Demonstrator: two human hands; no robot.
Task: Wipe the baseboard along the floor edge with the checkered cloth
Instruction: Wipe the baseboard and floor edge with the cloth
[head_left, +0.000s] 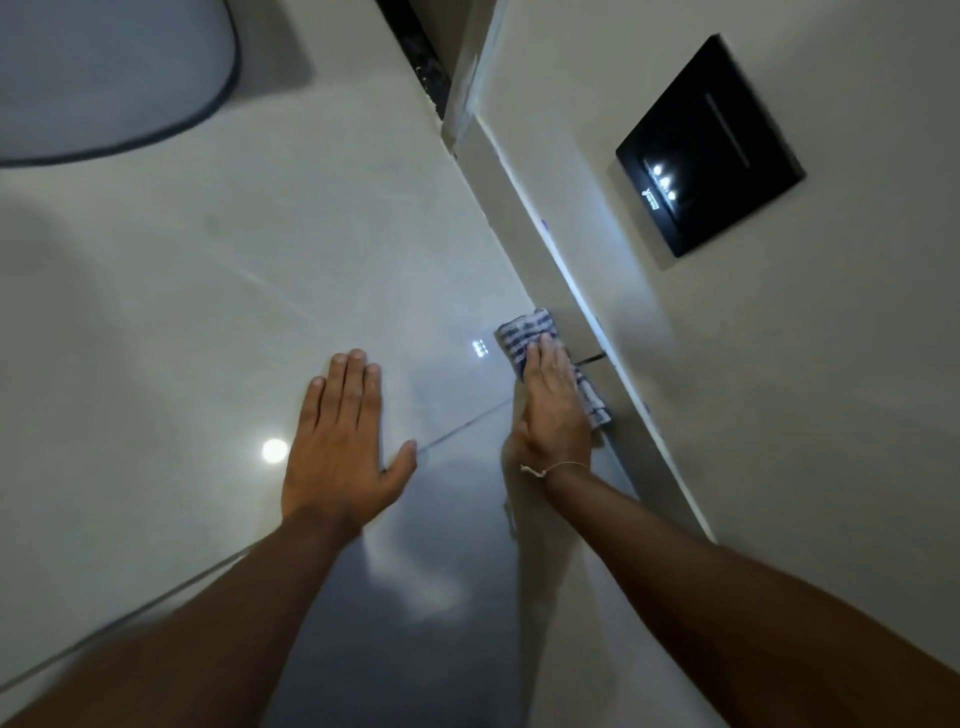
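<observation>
The blue-and-white checkered cloth (524, 335) is bunched against the pale baseboard (511, 192), which runs diagonally from the upper middle down to the right where floor meets wall. My right hand (550, 400) lies flat over the cloth and presses it to the baseboard, fingers together and pointing up the strip; a thin string bracelet circles that wrist. My left hand (340, 441) rests palm down on the glossy floor tile, fingers together, thumb spread, holding nothing. Part of the cloth is hidden under my right palm.
A glossy light tiled floor (208, 291) reflects ceiling lights. A black switch plate (709, 148) with small lit dots sits on the beige wall to the right. A grey rounded mat or seat (104, 73) lies at the upper left. A dark door gap (415, 47) opens at the top.
</observation>
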